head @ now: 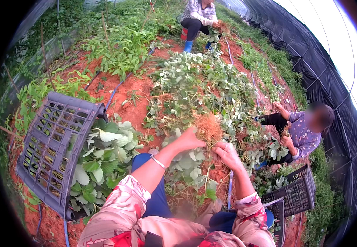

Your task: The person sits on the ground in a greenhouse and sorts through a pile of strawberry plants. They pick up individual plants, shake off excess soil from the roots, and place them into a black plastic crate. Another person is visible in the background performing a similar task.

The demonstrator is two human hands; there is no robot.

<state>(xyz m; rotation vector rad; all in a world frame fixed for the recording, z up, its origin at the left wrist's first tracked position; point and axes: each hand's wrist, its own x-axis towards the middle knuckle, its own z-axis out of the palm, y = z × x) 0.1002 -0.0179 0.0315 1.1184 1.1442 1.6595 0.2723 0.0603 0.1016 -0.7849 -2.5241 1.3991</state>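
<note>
A bunch of strawberry plants with bare orange-brown roots is in front of me, roots pointing away. My left hand grips the bunch just below the roots, and its leaves hang down toward my knees. At the right side of the bunch, my right hand pinches at the stems; its fingertips are partly hidden. A thin stalk with a green leaflet dangles below this hand. Just beyond the bunch, a broad heap of uprooted strawberry plants covers the red soil.
A black plastic crate lies tipped on its side at my left, with leafy strawberry plants in its opening. More crates stand at right. One co-worker sits right, another ahead, both holding plants. Blue drip lines cross the soil.
</note>
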